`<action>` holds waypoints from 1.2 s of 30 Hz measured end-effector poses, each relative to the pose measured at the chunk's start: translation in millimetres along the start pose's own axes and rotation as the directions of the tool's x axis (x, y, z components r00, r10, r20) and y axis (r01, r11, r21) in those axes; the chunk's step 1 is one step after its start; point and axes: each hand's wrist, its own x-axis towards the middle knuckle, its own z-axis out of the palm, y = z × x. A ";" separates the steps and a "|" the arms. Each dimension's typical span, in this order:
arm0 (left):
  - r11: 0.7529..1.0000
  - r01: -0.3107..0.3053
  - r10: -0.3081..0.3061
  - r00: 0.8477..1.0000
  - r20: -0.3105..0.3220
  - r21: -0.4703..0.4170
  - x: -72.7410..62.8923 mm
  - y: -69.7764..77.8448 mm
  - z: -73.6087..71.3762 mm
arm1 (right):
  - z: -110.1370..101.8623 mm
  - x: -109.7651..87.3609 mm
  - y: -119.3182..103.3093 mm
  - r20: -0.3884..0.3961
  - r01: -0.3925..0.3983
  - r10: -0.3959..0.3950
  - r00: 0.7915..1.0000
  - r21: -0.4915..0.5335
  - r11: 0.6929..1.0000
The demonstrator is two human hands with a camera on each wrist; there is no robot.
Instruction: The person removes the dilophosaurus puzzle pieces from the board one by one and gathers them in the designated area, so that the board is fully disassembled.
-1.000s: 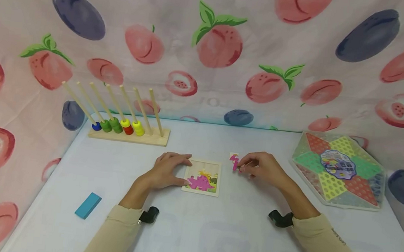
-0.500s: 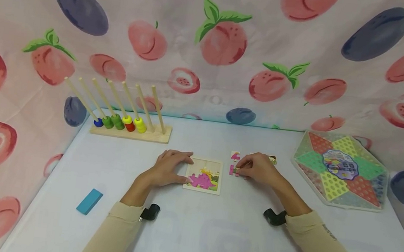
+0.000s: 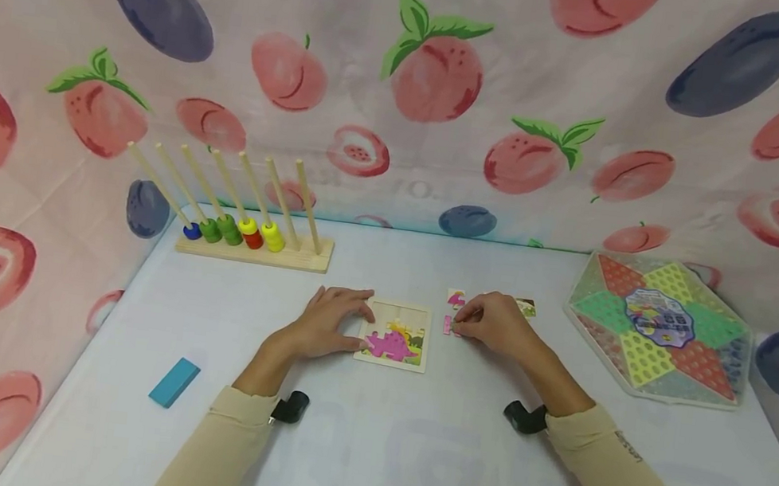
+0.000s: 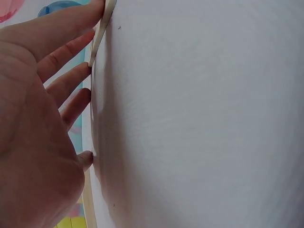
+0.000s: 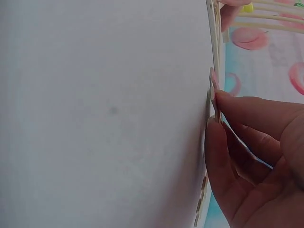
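A small square wooden puzzle tray point(image 3: 386, 364) lies mid-table, its picture of a pink dinosaur partly filled at the bottom and right. Bare wood shows along its top and left. My left hand point(image 3: 322, 324) rests at the tray's left side, thumb by the lower corner and fingertips by the upper one, fingers fairly straight. Just right of the tray, my right hand point(image 3: 499, 324) pinches a thin puzzle piece point(image 5: 213, 95) between thumb and index finger; its face is mostly hidden. A pink-patterned piece point(image 3: 456, 295) lies beyond the fingertips. Another piece point(image 3: 526, 307) lies behind the hand.
At the back left stands a wooden peg abacus point(image 3: 254, 254) with coloured beads. A blue block point(image 3: 175, 383) lies at the left. The hexagonal board-game box point(image 3: 661, 330) sits at the back right. A fruit-print cloth point(image 3: 428, 159) hangs behind the table.
My right hand has shifted slightly left over the loose pieces, uncovering the piece behind it. The left hand stays at the tray. The head view has tilted slightly down.
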 end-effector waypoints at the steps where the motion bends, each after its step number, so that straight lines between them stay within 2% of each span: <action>1: 1.000 0.003 -0.003 1.000 0.000 -0.002 0.3 -0.1 0.1 | 0.0 0.1 -0.2 0.001 0.004 -0.004 1.000 -0.004 1.000; 6: 1.000 0.011 -0.011 1.000 0.000 -0.008 0.3 0.7 0.2 | 1.2 0.0 0.6 -0.008 0.040 -0.040 0.999 -0.031 0.999; 14: 1.000 0.015 -0.015 1.000 0.004 -0.001 1.1 -1.0 0.7 | 2.8 -2.0 2.6 -0.016 0.045 -0.045 0.999 -0.031 0.999; 32: 1.000 0.020 -0.020 1.000 0.010 -0.007 1.1 0.8 -0.8 | -4.2 -1.4 -5.2 0.020 -0.042 0.042 0.999 -0.037 0.998; 36: 1.000 0.021 -0.021 1.000 0.010 -0.014 0.8 1.3 -1.2 | -4.2 -0.2 -6.9 0.020 -0.007 0.008 1.000 -0.040 0.999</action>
